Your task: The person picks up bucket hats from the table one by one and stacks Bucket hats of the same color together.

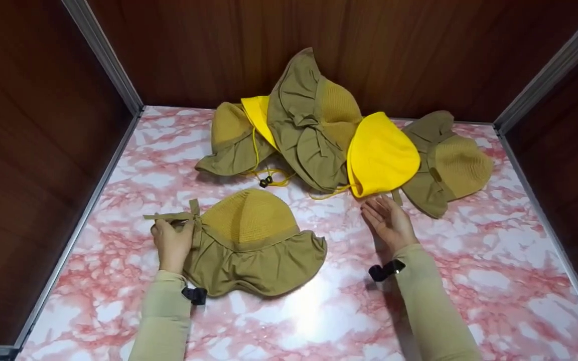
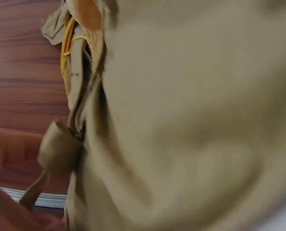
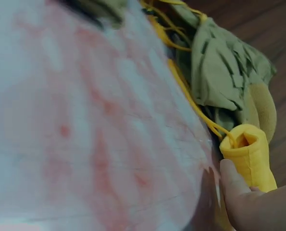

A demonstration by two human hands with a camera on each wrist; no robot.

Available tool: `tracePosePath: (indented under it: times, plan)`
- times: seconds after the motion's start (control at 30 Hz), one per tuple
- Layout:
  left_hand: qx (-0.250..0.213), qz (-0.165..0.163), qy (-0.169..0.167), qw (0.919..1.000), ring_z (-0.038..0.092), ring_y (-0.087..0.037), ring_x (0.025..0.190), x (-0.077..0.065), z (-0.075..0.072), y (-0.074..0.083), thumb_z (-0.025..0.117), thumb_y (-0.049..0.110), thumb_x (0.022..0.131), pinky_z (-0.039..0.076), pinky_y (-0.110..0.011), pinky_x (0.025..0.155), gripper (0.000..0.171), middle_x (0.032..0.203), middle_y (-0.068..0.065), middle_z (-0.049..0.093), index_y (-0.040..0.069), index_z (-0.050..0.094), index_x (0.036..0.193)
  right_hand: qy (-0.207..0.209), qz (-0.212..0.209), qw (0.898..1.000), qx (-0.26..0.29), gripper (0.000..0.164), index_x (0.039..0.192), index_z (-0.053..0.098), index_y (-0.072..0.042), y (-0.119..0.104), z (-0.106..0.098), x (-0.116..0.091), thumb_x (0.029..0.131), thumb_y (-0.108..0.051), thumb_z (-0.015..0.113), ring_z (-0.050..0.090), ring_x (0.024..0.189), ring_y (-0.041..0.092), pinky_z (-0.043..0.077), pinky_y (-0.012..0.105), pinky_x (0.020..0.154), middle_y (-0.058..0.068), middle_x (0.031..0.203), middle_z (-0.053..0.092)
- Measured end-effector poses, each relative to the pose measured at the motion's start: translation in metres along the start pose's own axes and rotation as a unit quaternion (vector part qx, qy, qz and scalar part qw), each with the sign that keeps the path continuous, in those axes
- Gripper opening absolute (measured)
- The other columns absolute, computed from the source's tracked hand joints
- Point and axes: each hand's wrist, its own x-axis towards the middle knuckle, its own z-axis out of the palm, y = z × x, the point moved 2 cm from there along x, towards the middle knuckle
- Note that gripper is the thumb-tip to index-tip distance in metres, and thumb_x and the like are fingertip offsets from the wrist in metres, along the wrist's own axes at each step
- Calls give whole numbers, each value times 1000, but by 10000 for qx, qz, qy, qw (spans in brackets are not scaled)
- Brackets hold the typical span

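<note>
An olive sun hat [image 1: 256,268] with a mustard mesh crown lies on the near left of the table, its ruffled brim toward me. At its left side my left hand [image 1: 172,245] holds the fabric tie [image 1: 168,216] between thumb and fingers; in the left wrist view the brim fills most of the picture. My right hand [image 1: 392,223] has its fingers loosely extended, palm turned inward. Its fingertips are close to the lower edge of a yellow hat [image 1: 384,153], and the right wrist view shows a finger right by that hat's rim.
Along the back wall lie more olive hats: one at the left [image 1: 234,155], a tall one in the middle [image 1: 299,110] and one at the right [image 1: 462,168]. A yellow piece [image 1: 259,113] sits between the first two. A yellow cord with a black toggle [image 1: 266,181] trails forward. Wooden walls [image 1: 208,50] enclose the table.
</note>
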Motion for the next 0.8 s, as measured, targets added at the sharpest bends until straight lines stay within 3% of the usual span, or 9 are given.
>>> tracePosePath:
  times: [0.17, 0.23, 0.33, 0.43, 0.5, 0.57, 0.63, 0.73, 0.8]
  plan:
    - [-817, -140, 507, 9953, 13, -54, 143, -4, 0, 4, 63, 18, 91, 17, -57, 122, 91, 154, -38, 4, -13, 4, 153, 101, 144, 9998, 108, 57, 157, 25, -15, -4, 3, 9, 105, -26, 47, 36, 146, 24, 33, 36, 119, 8, 162, 28]
    - [-1213, -208, 826, 9890, 2, -50, 146, -6, 1, 4, 66, 16, 89, 13, -54, 123, 100, 157, -33, -6, -10, -6, 154, 107, 212, 9996, 165, 58, 157, 26, -13, -5, 5, 12, 104, -26, 48, 36, 146, 24, 32, 35, 120, 8, 162, 28]
    - [-1857, -281, 1366, 9727, -10, -41, 149, -10, 5, 6, 70, 13, 87, 11, -46, 126, 108, 160, -23, -15, -5, -13, 154, 106, 289, 9990, 335, 61, 157, 25, -12, -5, 8, 16, 103, -24, 51, 33, 147, 24, 31, 35, 120, 8, 162, 27]
    - [-2186, -65, 1711, 9607, -12, -36, 150, -16, 11, 8, 71, 10, 88, 12, -43, 126, 109, 161, -19, -17, 1, -14, 155, 115, 381, 9980, 488, 63, 156, 27, -11, -3, 12, 18, 101, -21, 56, 34, 147, 24, 32, 35, 120, 8, 161, 28]
    - [-2118, 157, 1791, 9606, -2, -37, 152, -24, 17, 11, 70, 8, 88, 22, -46, 123, 106, 163, -18, -13, 5, -10, 157, 106, 427, 9976, 535, 63, 155, 29, -10, -1, 15, 19, 100, -20, 59, 35, 146, 25, 33, 36, 119, 9, 159, 32]
    - [-1899, 515, 1776, 9642, 14, -41, 149, -35, 27, 15, 68, 4, 88, 32, -51, 118, 101, 164, -19, -5, 7, -4, 159, 135, 440, 9975, 545, 62, 153, 33, -10, -1, 18, 21, 98, -19, 61, 38, 144, 26, 34, 37, 118, 10, 155, 37]
    - [-1781, 957, 1599, 9662, 17, -43, 148, -50, 40, 20, 66, 0, 87, 31, -53, 118, 96, 163, -22, -3, 5, 3, 158, 233, 447, 9970, 590, 60, 150, 38, -10, -1, 19, 22, 96, -19, 64, 40, 143, 26, 36, 38, 117, 11, 149, 43]
    - [-1868, 1703, 1098, 9613, 18, -45, 148, -79, 67, 27, 65, -2, 86, 21, -54, 122, 88, 162, -28, 4, -3, 11, 156, 461, 428, 9965, 550, 53, 141, 48, -11, -3, 20, 26, 93, -22, 69, 45, 139, 24, 40, 37, 114, 10, 136, 52]
    - [-2174, 2085, 574, 9518, 13, -45, 149, -100, 84, 32, 64, -3, 87, 13, -56, 124, 82, 160, -31, 8, -8, 16, 153, 590, 434, 9959, 527, 46, 133, 55, -11, -4, 22, 28, 91, -23, 72, 49, 134, 23, 42, 36, 112, 9, 127, 55]
